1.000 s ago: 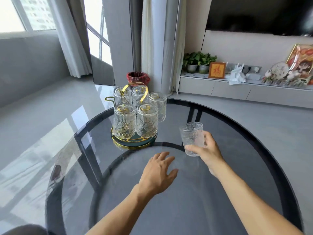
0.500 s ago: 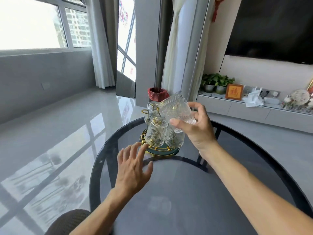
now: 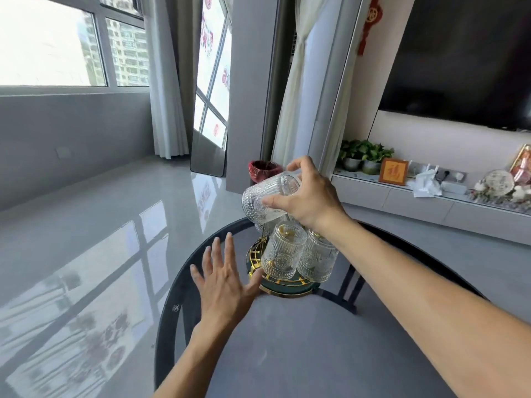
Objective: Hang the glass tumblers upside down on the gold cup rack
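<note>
The right hand [image 3: 313, 201] has its grip pinching a ribbed clear tumbler [image 3: 267, 198], tilted on its side above the gold rack [image 3: 258, 255] at the surface's far edge, while the left hand [image 3: 224, 285] is spread flat beside the rack.

Bright daylight enters from the window [image 3: 51, 38] at upper left, blown out to white. Its glare streaks the glossy floor [image 3: 94, 239]. Wide-angle distortion bends the wall lines at the frame edges. Slight softness overall, shadows faint
</note>
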